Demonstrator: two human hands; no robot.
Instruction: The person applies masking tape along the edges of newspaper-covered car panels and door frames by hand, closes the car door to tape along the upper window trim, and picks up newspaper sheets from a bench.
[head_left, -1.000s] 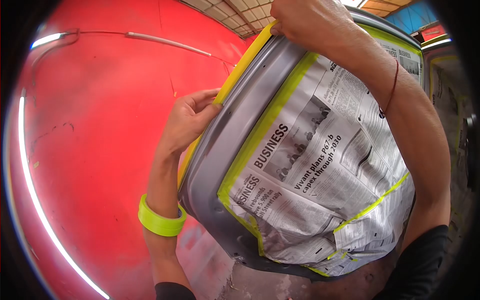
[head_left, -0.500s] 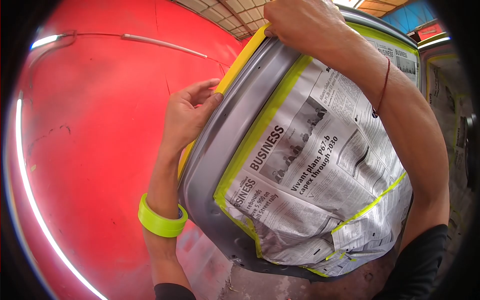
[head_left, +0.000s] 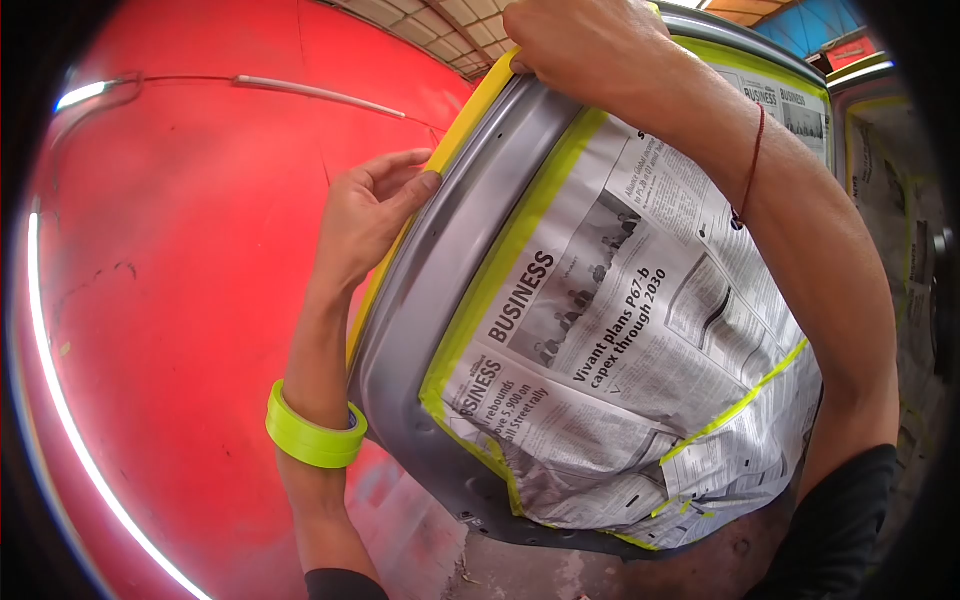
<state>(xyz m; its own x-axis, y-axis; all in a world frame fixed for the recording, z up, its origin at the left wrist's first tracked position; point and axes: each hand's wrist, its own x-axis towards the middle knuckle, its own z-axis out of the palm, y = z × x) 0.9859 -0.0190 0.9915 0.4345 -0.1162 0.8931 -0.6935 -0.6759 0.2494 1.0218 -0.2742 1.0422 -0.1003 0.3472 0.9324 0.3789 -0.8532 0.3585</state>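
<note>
A grey panel stands tilted, its middle covered by newspaper edged with yellow-green tape. Along the panel's outer left edge runs a yellow strip. My left hand pinches that edge between thumb and fingers, around its middle. Higher up, my right hand grips the strip at the top corner, fingers partly hidden behind it. A roll of yellow-green tape hangs round my left forearm.
Behind on the left is a red wall with a thin pipe and a bright light tube. Another papered panel stands at the right edge. Concrete floor shows below.
In view, the panel and both hands have shifted slightly left. My left hand has moved a little up along the edge; my right hand still holds the top corner.
</note>
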